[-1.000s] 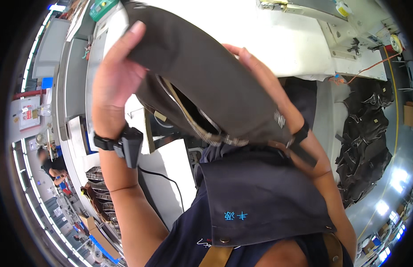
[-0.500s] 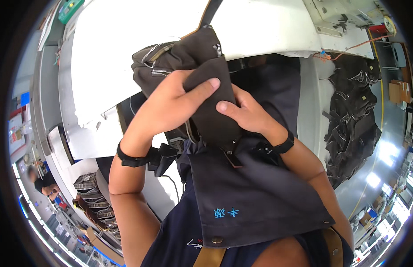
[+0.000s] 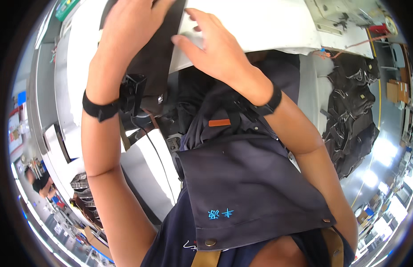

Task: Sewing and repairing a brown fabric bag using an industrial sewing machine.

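At the top, my left hand (image 3: 128,29) is closed on a dark brown bag (image 3: 155,62), which reaches down over the front edge of the white table (image 3: 260,22); some fingertips are cut off by the frame. My right hand (image 3: 213,46) is open just right of the bag, fingers bent but apart, with nothing held. Both wrists wear black strapped devices. Below the hands, dark fabric with an orange tab (image 3: 219,122) lies bunched above my grey apron (image 3: 255,178).
Dark bag pieces (image 3: 349,115) are piled along the right side, near machine parts (image 3: 331,18) and a cord. Striped folded items (image 3: 81,196) sit at lower left, where a co-worker (image 3: 39,182) stands further off. A green box (image 3: 66,9) is at upper left, cardboard boxes (image 3: 398,91) far right.
The bag has moved up and left onto the table edge. My left hand has moved up with it; my right hand has let go and risen, its fingers opening.
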The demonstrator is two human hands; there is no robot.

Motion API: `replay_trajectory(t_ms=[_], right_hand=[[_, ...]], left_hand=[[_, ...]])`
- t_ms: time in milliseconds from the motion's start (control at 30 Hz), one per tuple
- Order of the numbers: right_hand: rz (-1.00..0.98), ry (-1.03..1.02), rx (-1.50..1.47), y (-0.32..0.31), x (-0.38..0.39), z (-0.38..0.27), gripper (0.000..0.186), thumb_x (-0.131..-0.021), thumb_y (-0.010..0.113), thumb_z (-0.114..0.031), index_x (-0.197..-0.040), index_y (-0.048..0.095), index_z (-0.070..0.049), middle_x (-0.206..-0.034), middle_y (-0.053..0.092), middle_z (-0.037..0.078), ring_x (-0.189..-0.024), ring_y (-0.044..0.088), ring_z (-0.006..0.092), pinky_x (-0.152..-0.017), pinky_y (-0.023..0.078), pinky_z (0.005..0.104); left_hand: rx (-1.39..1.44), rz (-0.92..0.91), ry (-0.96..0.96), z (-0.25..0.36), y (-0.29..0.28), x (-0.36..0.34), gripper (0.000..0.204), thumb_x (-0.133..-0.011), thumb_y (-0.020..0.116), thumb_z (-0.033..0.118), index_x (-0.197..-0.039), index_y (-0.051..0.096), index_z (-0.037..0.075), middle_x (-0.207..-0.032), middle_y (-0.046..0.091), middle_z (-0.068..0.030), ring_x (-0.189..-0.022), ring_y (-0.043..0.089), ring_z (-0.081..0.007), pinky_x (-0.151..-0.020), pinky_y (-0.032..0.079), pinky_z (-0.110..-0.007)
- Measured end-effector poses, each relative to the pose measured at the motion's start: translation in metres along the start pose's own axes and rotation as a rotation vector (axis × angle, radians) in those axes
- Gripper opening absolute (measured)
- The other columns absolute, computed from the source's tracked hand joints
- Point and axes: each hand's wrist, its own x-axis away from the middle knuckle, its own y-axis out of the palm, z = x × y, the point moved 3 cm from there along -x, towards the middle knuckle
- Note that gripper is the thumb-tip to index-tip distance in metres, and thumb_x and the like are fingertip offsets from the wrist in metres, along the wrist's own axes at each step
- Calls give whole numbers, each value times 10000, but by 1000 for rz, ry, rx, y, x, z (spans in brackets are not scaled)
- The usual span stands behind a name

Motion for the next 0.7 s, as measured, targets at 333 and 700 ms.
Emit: replay_trajectory(t_ms=[333,700], right_hand=[[-98,-436,212,-4,-30,-31,324,-880,691,-158,-1158,664,5,-1116,668,141,-1063,627,279,-931,479,400],[-425,-619,519,30,-48,7,272,-871,730,-182,-1127,699,-95,-1040,675,72,-994,669,270,-880,512,414]], left_hand=[[-81,-136,-32,-85,5,41,524,-938,675,169,-1410,526,-3,-1440,528,-259,-1370,462,-424,-1154,386,-459],[-457,-5,163,-106,62,67,462,-994,599,272,-1369,553,6,-1406,569,-219,-1318,535,-361,-1114,402,-510]])
